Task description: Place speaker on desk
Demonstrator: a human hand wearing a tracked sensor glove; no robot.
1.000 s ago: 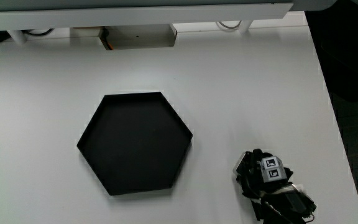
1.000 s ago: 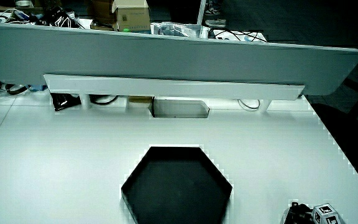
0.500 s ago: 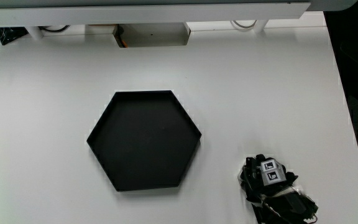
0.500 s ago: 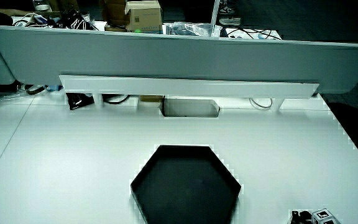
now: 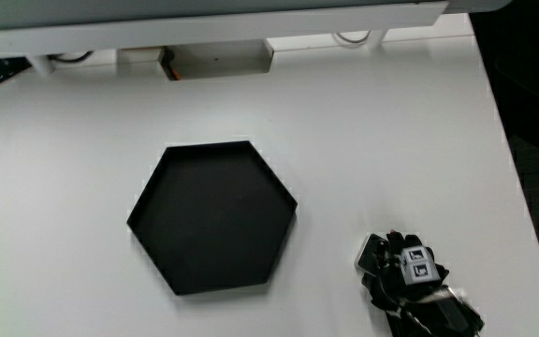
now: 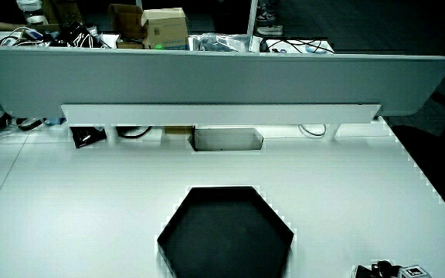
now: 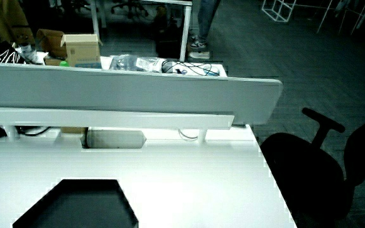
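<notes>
The gloved hand (image 5: 408,276) is resting on the white table (image 5: 391,140) at four o'clock from the black hexagonal tray (image 5: 213,215); its grip cannot be told, and no speaker shows to judge handling.

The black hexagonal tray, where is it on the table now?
In the main view the black hexagonal tray lies flat near the middle of the white table, beside the hand and slightly farther from the person than it.

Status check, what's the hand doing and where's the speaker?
Hand on the table beside the black hexagonal tray, nearer the person. No speaker visible in any view. Tray holds nothing; nothing else near the hand.
</notes>
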